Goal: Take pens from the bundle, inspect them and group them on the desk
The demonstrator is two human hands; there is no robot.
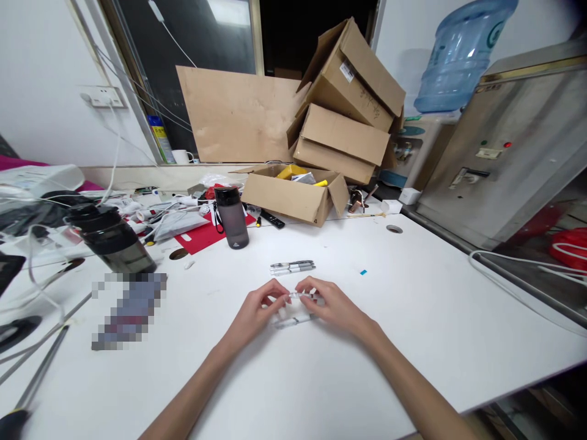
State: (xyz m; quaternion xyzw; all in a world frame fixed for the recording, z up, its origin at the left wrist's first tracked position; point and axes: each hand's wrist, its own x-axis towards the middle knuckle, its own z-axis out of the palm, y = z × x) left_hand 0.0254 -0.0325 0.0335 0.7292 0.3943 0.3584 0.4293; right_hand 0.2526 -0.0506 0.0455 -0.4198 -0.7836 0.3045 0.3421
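Both my hands meet over the middle of the white table (413, 318). My left hand (258, 307) and my right hand (328, 302) each pinch one end of a thin clear pen (300, 296) held level between them. Another pen (293, 321) lies on the table just under my hands. A little farther out, a pair of pens (292, 267) lies side by side, untouched.
A grey bottle (232, 217) and a dark bottle (112, 239) stand at the left amid cables. An open cardboard box (293, 195) and stacked boxes (348, 110) sit at the back. A metal cabinet (509, 153) and water jug (461, 55) stand at right.
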